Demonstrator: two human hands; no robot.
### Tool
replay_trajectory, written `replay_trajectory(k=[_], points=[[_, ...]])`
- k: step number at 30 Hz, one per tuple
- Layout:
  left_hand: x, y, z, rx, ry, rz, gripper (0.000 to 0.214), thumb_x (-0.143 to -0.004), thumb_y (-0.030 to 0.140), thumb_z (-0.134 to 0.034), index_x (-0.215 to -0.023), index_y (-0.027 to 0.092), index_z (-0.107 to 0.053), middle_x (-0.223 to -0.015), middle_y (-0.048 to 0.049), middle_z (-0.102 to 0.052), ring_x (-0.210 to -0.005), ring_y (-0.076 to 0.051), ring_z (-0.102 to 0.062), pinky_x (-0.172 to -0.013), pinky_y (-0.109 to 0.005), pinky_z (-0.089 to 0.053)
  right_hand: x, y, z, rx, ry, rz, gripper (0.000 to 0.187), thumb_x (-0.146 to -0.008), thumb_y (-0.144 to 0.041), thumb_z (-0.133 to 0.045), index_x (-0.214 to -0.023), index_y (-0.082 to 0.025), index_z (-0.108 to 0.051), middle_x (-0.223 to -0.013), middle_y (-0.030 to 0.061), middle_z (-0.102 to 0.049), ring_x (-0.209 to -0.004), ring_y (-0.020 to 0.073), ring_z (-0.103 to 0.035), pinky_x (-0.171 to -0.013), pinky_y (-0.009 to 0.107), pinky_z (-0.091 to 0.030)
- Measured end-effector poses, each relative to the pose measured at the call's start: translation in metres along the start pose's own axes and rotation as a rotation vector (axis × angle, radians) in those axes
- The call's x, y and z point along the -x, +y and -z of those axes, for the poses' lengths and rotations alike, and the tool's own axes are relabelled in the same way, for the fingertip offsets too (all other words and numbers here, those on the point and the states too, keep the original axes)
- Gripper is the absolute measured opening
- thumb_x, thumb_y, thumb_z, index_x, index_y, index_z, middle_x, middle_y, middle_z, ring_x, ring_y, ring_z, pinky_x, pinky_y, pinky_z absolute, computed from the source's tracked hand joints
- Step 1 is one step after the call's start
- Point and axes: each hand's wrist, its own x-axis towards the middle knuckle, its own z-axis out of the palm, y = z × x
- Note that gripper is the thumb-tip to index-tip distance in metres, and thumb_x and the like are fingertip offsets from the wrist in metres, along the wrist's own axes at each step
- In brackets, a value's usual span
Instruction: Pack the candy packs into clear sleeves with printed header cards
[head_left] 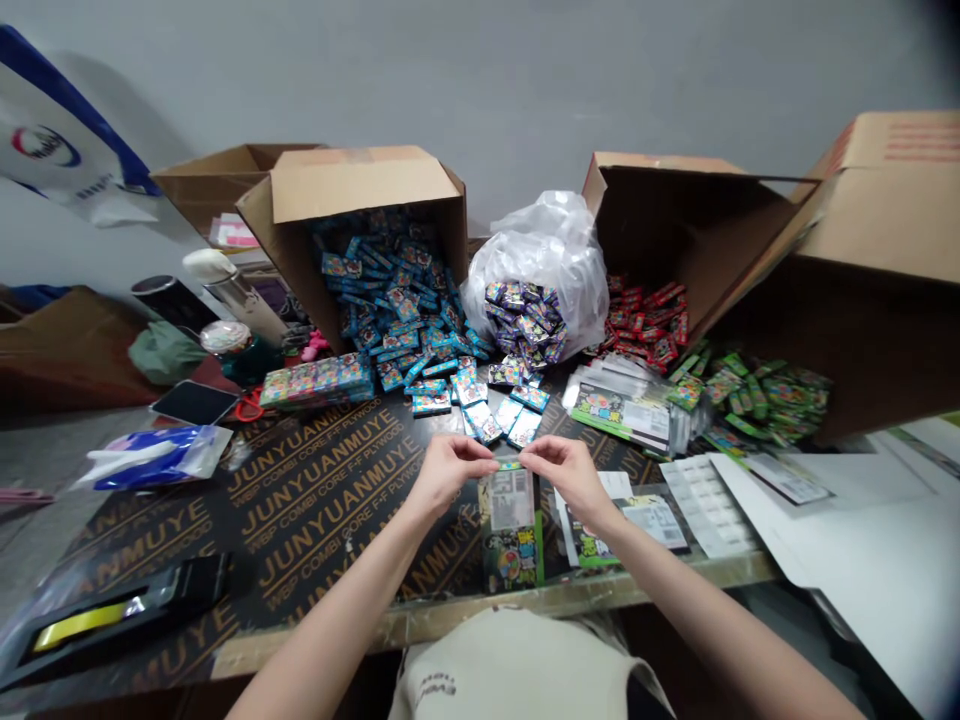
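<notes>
In the head view, the left hand (452,472) and the right hand (568,474) each pinch, thumb against forefinger, a corner of the top edge of a printed green-and-black packet (513,535). It extends below the fingertips towards the near edge of the plywood tabletop (322,500). Just beyond are small blue boxes (480,420) (several showing pale sides), then purple boxes (529,322) inside a clear plastic bag (544,245). Similar packets (622,405) lie stacked to the right.
</notes>
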Motion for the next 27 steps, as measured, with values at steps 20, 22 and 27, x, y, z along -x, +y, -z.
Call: replay_trajectory(k=[20, 22, 27], points=[[0.017, 0.018, -0.002, -0.815, -0.254, -0.459, 0.028, -0.082, 0.015, -0.045, -0.097, 0.023, -0.068, -0.071, -0.0012, -0.046, -0.069, -0.014, -0.048, -0.063, -0.025, -0.038, -0.01, 0.086, 0.121, 1.031, -0.007, 0.056, 0.012, -0.068, -0.015, -0.061, -0.079, -0.018, -0.063, -0.074, 0.0021, -0.062, -0.076, 0.019, -0.052, -0.072, 0.032, -0.029], [0.016, 0.015, -0.002, -0.79, -0.241, -0.449, 0.025, -0.082, 0.017, -0.048, -0.096, 0.023, -0.068, -0.072, -0.0011, -0.047, -0.07, -0.014, -0.048, -0.064, -0.025, -0.038, -0.006, 0.091, 0.118, 1.051, -0.003, 0.066, 0.006, -0.07, -0.015, -0.059, -0.075, -0.018, -0.063, -0.074, 0.0027, -0.061, -0.078, 0.0191, -0.05, -0.072, 0.032, -0.027], [0.015, 0.006, -0.008, -0.686, -0.173, -0.443, 0.018, -0.079, 0.024, -0.056, -0.091, 0.024, -0.069, -0.078, -0.0022, -0.052, -0.074, -0.014, -0.051, -0.066, -0.026, -0.041, 0.003, 0.093, 0.11, 1.055, -0.003, 0.14, 0.01, -0.077, -0.017, -0.055, -0.071, -0.018, -0.063, -0.08, 0.0053, -0.059, -0.086, 0.0206, -0.046, -0.079, 0.035, -0.025]])
